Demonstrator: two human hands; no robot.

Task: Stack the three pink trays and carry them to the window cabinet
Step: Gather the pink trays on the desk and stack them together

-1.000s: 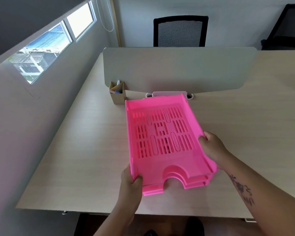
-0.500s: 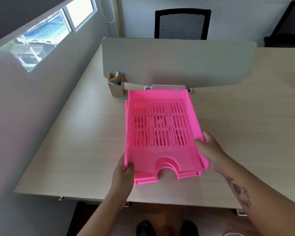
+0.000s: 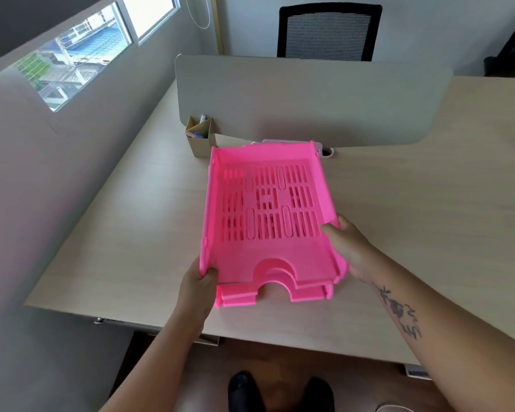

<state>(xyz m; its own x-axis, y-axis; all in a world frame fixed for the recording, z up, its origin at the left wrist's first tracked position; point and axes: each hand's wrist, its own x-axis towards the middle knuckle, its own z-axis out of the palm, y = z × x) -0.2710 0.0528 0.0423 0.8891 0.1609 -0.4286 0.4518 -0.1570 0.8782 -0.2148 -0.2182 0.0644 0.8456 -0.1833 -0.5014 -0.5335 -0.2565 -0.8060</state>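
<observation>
Three pink trays [image 3: 268,215] (nested), two hands [image 3: 198,282]

Stacked trays [image 3: 268,221] on desk [image 3: 125,233], before divider [image 3: 309,102].

no readable text, label, brand, number or sign shows anywhere in view.
</observation>
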